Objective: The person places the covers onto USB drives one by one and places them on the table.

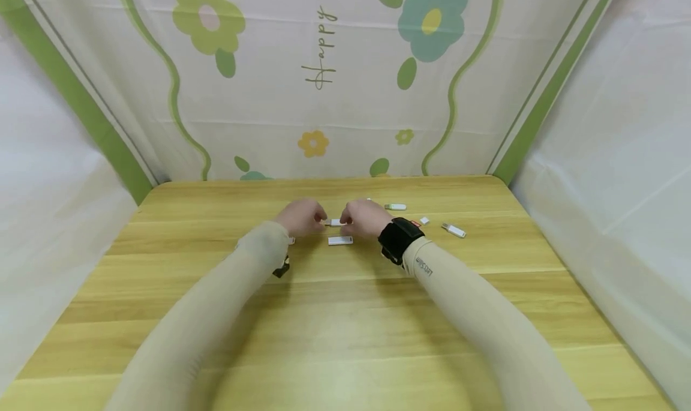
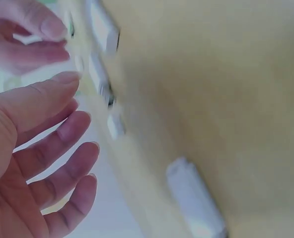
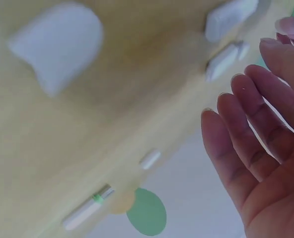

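1. Head view: right at the centre of the frame, a white USB stick (image 1: 337, 222) lies between the left hand (image 1: 303, 217) and the right hand (image 1: 366, 219), metal plug towards frame left. Fingertips hover close at either end; contact, I can't tell from here! Just below on the tabletop (image 1: 335, 333) sits a flat white piece (image 1: 340, 240); right of centre, a second stick (image 1: 396, 207), a loose cap (image 1: 424, 220) and a third stick (image 1: 454, 230).

2. Left wrist view: the left hand fills frame left, fingers loosely bent, grasping nothing. Our stick shows upper left, a small white cap (image 2: 115, 125) just beyond its plug. It looks light and stiff, so a gentle pinch on the casing's long sides should do, clear of the plug.

3. Right wrist view: the right hand, at frame right, is released too, palm bare. The stick is upper right; that smooth casing could well slip and skid, and the plug wants care.
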Tool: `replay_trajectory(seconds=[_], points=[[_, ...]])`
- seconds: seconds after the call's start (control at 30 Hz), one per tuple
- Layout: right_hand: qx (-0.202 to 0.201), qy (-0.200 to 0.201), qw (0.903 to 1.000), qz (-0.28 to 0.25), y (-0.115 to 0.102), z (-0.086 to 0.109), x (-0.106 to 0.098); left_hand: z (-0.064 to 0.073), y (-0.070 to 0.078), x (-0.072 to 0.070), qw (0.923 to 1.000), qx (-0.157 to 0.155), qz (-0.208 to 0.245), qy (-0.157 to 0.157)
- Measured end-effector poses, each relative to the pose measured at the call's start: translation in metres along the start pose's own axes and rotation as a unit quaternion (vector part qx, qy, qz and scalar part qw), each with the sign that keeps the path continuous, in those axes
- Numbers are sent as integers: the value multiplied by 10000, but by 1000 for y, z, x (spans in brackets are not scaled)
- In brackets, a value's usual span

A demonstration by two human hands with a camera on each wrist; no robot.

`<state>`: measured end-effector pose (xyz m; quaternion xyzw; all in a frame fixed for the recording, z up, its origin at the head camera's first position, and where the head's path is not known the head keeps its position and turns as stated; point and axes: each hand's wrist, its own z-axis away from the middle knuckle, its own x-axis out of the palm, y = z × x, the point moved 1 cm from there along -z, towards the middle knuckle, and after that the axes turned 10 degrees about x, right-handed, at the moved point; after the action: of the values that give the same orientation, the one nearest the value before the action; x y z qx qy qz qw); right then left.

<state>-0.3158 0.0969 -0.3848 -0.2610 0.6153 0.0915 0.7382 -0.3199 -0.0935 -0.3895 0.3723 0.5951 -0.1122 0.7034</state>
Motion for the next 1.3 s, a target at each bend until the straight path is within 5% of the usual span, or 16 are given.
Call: replay_trajectory(seconds=[0.2, 0.5, 0.77, 0.93, 1.1, 1.3], points=[[-93, 91, 9992, 385, 2, -16, -1, -8, -24, -13, 9999, -99, -16, -49], [-22, 62, 9992, 406, 3, -33, 13, -16, -39, -5, 9996, -110, 157, -201], [-258, 81, 9990, 354, 6, -42, 15, -24, -37, 4, 9950, -993, 102, 65], [-181, 43, 9990, 416, 9, -40, 12, -27, -33, 5, 9925, -1217, 130, 32], [-11, -58, 9993, 357, 11, -35, 8, -27, -30, 5, 9927, -1191, 151, 114], [64, 80, 9996, 269, 21, -24, 5, -25, -28, 7, 9967, -744, 146, 297]])
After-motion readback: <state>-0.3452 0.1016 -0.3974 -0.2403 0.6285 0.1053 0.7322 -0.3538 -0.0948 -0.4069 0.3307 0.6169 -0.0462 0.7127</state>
